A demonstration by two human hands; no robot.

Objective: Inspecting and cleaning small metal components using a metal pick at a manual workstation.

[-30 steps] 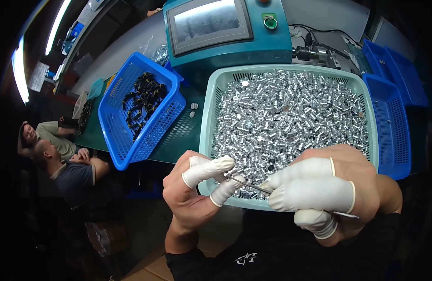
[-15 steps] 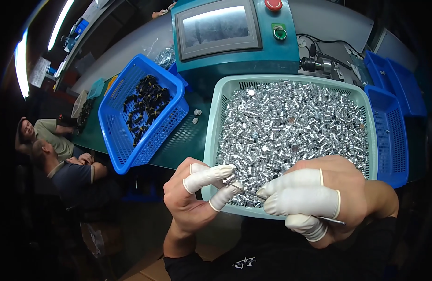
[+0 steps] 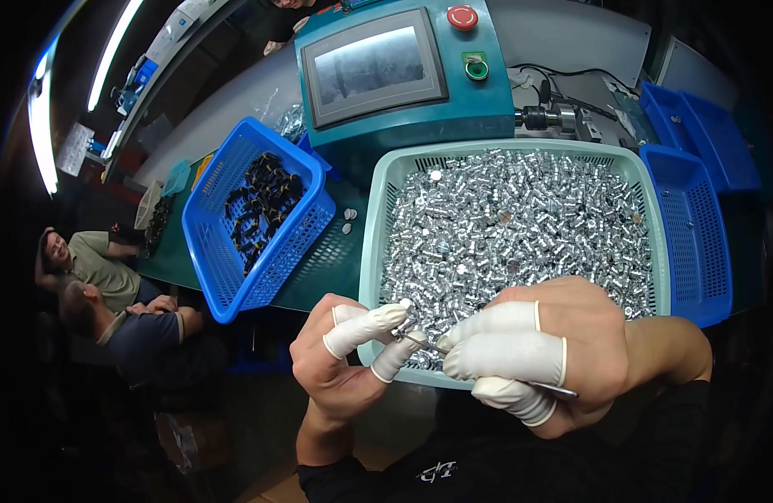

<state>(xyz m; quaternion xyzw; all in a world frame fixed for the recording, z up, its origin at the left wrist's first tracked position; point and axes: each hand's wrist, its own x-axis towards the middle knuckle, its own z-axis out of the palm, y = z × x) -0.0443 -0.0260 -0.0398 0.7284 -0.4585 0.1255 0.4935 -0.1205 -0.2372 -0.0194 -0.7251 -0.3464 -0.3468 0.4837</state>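
Observation:
My left hand (image 3: pixel 340 365), with white finger cots on its fingertips, pinches a small shiny metal part (image 3: pixel 400 332) between thumb and forefinger. My right hand (image 3: pixel 571 348), also in finger cots, grips a thin metal rod (image 3: pixel 559 390) whose back end sticks out behind the fingers. The rod's front end meets the small part at my left fingertips; whether it is inside the part I cannot tell. Both hands are above the near edge of a pale green basket (image 3: pixel 372 243), which is filled with many small silvery metal parts (image 3: pixel 520 226).
A blue basket (image 3: pixel 298 251) of black pieces stands left, with small pale discs (image 3: pixel 348 221) beside it. Behind is a teal machine (image 3: pixel 403 126) with a screen and red button (image 3: pixel 462 18). Blue trays (image 3: pixel 692 235) lie right. Two people (image 3: pixel 110 293) sit far left; another is behind the machine.
My right hand has moved left, closer to my left hand, and less of the rod shows between them. The whole view has shifted slightly.

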